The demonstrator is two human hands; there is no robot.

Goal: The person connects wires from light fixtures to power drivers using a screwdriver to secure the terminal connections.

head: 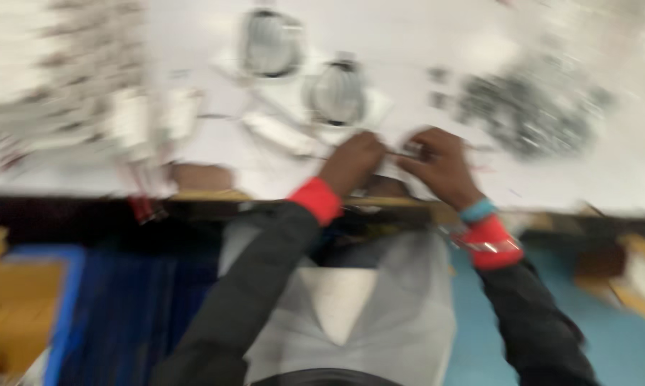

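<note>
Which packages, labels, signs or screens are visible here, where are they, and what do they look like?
The frame is heavily blurred; no label, sign or screen can be made out.
Possible clear wrapping: on the white table, beyond the left hand; flat, pale, glossy.
Two round grey discs: farther back; packaging uncertain.

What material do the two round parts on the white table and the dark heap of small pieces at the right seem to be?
The two round parts look like shiny grey metal, judging by their pale sheen. The dark heap looks like small metal pieces, dark with bright glints. The white table looks smooth and matte. Blur leaves all of this uncertain.
</note>
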